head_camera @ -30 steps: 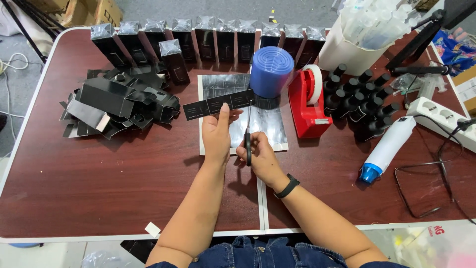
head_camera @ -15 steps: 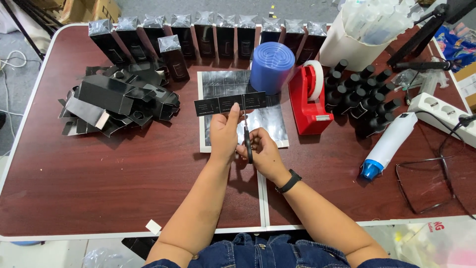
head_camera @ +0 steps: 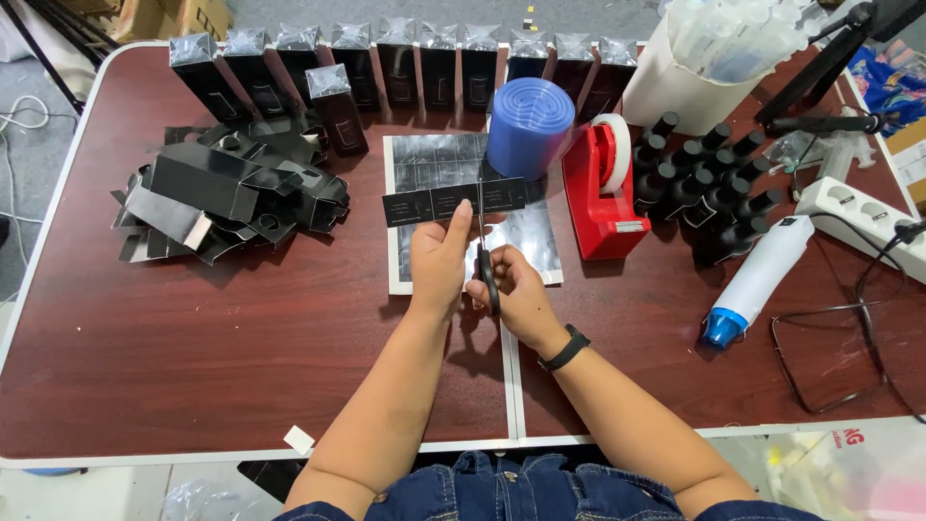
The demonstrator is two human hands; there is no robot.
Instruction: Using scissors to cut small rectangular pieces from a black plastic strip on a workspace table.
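My left hand (head_camera: 439,260) pinches a long black label strip (head_camera: 453,202) and holds it flat above the table. My right hand (head_camera: 516,289) grips black-handled scissors (head_camera: 485,259), whose blades point up and meet the strip near its middle. Under both hands lies a silvery sheet of labels (head_camera: 526,236) on the dark red table (head_camera: 241,357). A blue roll of film (head_camera: 529,125) stands just behind the strip.
A heap of flat black cartons (head_camera: 227,198) lies at the left, and a row of upright black boxes (head_camera: 386,63) lines the far edge. To the right are a red tape dispenser (head_camera: 603,193), several small black bottles (head_camera: 709,178), a white-and-blue heat gun (head_camera: 757,280), a power strip (head_camera: 863,212) and a white tub (head_camera: 690,72).
The scissors have risen from below the strip until their blades reach it. My left hand has kept its hold on the strip, which shifted slightly.
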